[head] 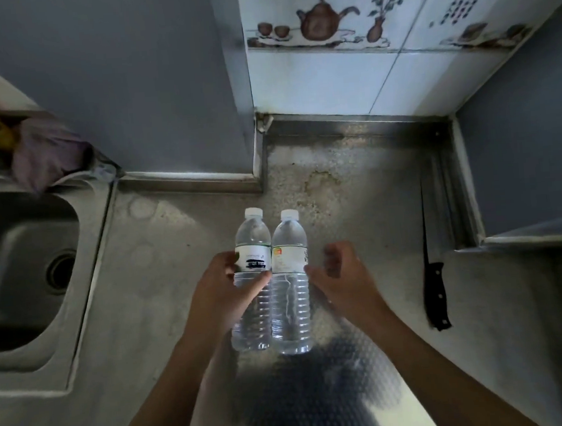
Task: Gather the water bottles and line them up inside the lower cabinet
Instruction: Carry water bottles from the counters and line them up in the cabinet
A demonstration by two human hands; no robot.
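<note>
Two clear water bottles with white caps stand side by side on the steel counter. My left hand grips the left bottle around its label, thumb across the front. The right bottle stands upright, touching the left one. My right hand is just beside the right bottle, fingers loosely curled, thumb near or touching its side, not closed around it. The lower cabinet is out of view.
A steel sink lies to the left, with a purple cloth at its back corner. A black-handled knife lies on the counter to the right, near a raised ledge. Tiled wall stands behind.
</note>
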